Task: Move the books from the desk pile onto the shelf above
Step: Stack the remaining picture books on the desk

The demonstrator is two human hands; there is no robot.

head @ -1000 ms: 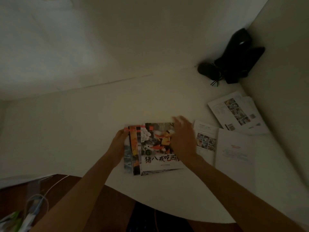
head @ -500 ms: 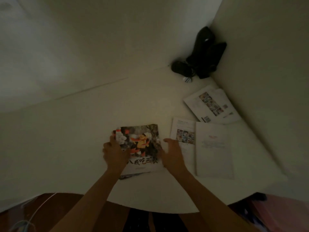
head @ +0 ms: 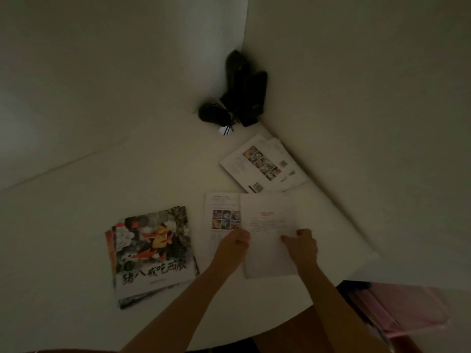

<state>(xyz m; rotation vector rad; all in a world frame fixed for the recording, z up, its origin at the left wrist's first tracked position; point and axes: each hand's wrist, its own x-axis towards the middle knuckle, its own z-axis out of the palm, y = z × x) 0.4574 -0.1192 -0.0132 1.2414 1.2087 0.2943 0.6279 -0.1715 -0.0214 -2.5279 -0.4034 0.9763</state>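
Observation:
A pile of picture books [head: 153, 253] with a colourful cartoon cover lies on the white desk [head: 76, 225], left of both hands. My left hand [head: 233, 247] grips the left edge of a thin white booklet [head: 267, 225] that lies flat on the desk. My right hand [head: 302, 244] pinches the same booklet at its right side. Under it, to the left, another white booklet [head: 221, 215] with small photos shows. No shelf is in view.
A third white booklet [head: 260, 164] with photos lies further back by the right wall. Black objects with cords [head: 239, 95] fill the desk's back corner. A pink thing [head: 397, 307] sits below the desk's right edge. Walls close the desk at the back and right.
Both hands have left the picture-book pile and moved right onto the white booklet. The pile stays on the desk. The view has swung to the right.

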